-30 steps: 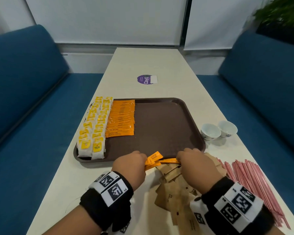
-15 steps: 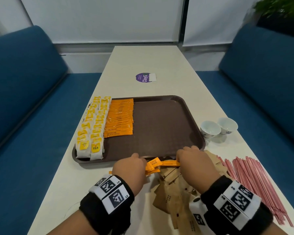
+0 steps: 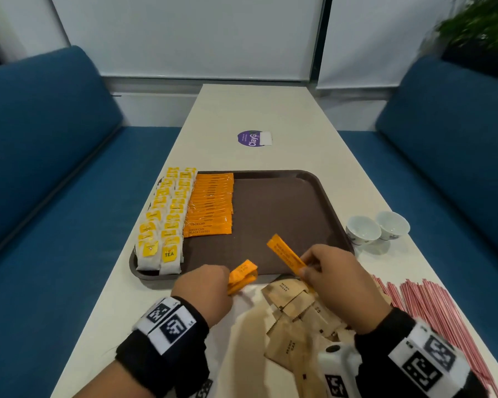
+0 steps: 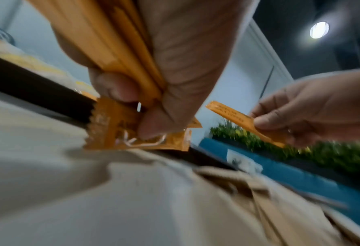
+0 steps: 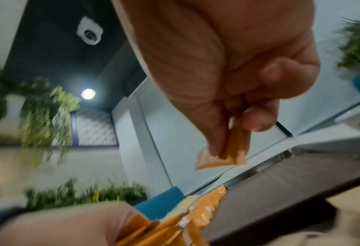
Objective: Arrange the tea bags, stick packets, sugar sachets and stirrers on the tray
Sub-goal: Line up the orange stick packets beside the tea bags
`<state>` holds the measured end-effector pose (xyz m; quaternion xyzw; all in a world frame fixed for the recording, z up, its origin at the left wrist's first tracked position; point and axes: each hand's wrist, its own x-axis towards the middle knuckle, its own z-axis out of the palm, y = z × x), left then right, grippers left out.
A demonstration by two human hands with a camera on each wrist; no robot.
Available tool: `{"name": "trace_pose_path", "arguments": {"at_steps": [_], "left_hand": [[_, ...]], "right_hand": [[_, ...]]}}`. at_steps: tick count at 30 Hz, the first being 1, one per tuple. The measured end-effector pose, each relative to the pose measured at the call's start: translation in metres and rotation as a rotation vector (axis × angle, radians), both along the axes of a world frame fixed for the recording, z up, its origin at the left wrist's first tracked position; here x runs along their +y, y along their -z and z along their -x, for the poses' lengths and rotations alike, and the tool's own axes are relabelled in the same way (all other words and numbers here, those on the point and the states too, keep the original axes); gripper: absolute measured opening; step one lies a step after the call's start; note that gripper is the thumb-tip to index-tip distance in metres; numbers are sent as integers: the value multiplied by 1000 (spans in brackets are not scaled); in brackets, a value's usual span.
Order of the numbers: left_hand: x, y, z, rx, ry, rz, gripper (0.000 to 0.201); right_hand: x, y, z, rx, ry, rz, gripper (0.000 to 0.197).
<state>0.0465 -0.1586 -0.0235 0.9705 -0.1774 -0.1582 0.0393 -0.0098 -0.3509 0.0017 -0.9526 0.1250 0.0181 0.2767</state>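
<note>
A brown tray lies on the table. Yellow tea bags line its left edge in two rows, and beside them sits a row of orange stick packets. My left hand grips a small bundle of orange stick packets at the tray's near rim. My right hand pinches a single orange stick packet raised over the tray's near part. Brown sugar sachets lie heaped on the table under my hands. Red stirrers are spread at the right.
Two small white cups stand on the table right of the tray. A purple round sticker is farther up the table. Blue sofas flank the table on both sides. A plant stands at the far right.
My right hand has pulled one stick packet out of the bundle and lifted it up and right over the tray. The left hand stays at the tray's near rim with the remaining packets.
</note>
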Motion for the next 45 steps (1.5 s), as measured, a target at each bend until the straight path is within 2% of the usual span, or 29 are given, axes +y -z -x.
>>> {"name": "trace_pose_path", "arguments": {"at_steps": [2,5,7,10,15,21,23,25,27,31,35,38,41,45], "left_hand": [[13,-3,-4,72,-140,235,12],[31,-5,-5,182,-399,711,17],[40,-3,-3,235,-513,885,20],[55,2,-1,289,-601,999,17],[75,3,0,286,-686,1074,14],[91,2,2,239,-734,1047,13],[94,4,3,246,-744,1035,13],[97,6,3,265,-765,1035,12],[99,8,3,283,-783,1028,11],[100,11,4,294,-787,1031,12],[98,12,4,314,-787,1044,12],[96,15,4,328,-780,1073,10],[94,16,4,343,-767,1126,9],[87,14,3,373,-771,1217,8]], "right_hand": [[2,-10,-4,3,15,-242,3],[8,-23,-13,80,-23,-423,1],[12,-26,-22,112,-77,-425,6],[23,-28,-47,122,-153,-306,10],[43,-20,-106,112,-180,-203,20],[69,11,-157,285,-54,-272,26],[77,19,-168,374,-66,-267,26],[80,27,-178,364,-80,-240,20],[82,31,-183,320,-63,-242,11],[87,30,-189,370,-29,-196,26],[93,26,-190,479,42,-32,41],[91,30,-193,564,10,-74,35],[88,33,-195,521,8,-151,29],[79,28,-188,469,-42,-126,25]]}}
